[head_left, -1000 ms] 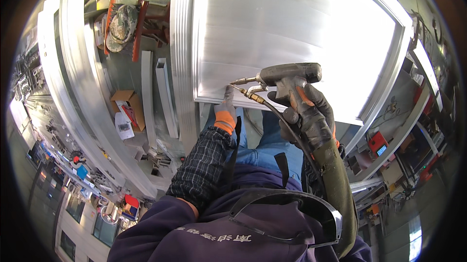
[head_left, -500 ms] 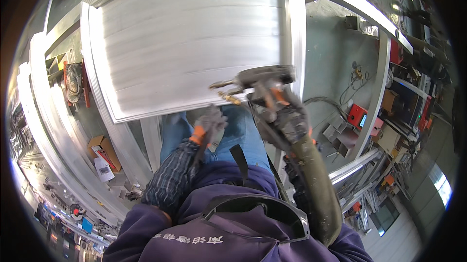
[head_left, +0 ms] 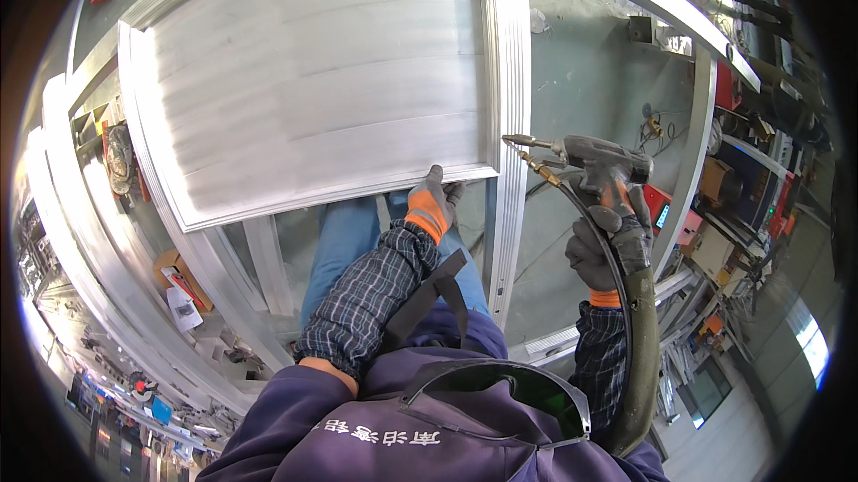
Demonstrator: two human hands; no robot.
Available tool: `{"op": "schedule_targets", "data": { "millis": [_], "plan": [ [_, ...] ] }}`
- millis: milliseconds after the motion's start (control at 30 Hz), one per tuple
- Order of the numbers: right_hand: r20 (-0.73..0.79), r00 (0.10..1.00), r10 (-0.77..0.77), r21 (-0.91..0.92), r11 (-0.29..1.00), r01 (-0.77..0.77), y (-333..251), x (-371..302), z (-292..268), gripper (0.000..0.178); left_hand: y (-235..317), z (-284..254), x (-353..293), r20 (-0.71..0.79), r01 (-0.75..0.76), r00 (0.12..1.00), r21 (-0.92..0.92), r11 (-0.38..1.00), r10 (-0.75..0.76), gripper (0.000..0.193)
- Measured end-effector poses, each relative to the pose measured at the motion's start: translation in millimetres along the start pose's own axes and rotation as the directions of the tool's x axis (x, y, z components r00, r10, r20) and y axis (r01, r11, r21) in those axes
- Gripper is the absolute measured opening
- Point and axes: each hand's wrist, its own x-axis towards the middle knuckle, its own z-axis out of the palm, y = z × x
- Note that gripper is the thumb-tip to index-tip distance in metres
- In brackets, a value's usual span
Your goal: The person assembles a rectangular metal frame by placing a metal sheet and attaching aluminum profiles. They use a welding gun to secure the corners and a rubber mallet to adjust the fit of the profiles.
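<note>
Gun (head_left: 608,158) poised at the metal rail (head_left: 511,53)

In the head view, the gloved right hand (head_left: 597,254) is wrapped round the gun, its nozzle (head_left: 536,142) pointing left across the rail; contact is unclear. The olive sheath (head_left: 645,339) trails beside the right sleeve (head_left: 597,343), probably so its pull stays off the wrist. The left hand (head_left: 436,200) lays its thumb on the pale panel's (head_left: 331,80) near edge, perhaps for steadiness; whether its fingers grip, I cannot tell.

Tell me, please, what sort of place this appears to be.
Probably a metal fabrication workshop, judging by the large framed panel, the torch-like tool with its hose in the right hand, and the long silvery beams around the person.
</note>
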Motion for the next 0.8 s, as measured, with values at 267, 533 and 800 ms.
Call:
{"op": "schedule_targets", "data": {
  "millis": [267, 533, 800],
  "plan": [
    [-0.295, 0.951, 0.096, 0.051, 0.995, -0.084, -9.7, 2.0, 41.8, 0.056, -8.3, -2.2, -0.6, -0.054, -0.022, 0.998, -0.114, 0.993, 0.016, 0.028],
    [-0.434, 0.895, -0.103, -0.666, 0.706, -0.242, -25.5, -10.6, 61.2, 0.049, -9.9, -3.9, -4.2, -0.102, -0.04, 0.994, -0.095, 0.995, 0.03, 0.023],
    [-0.45, 0.881, 0.145, -0.739, 0.494, -0.459, -40.5, 13.8, 78.5, 0.048, -7.0, 0.3, -16.1, -0.109, -0.054, 0.993, -0.152, 0.987, 0.038, 0.028]
  ]
}}
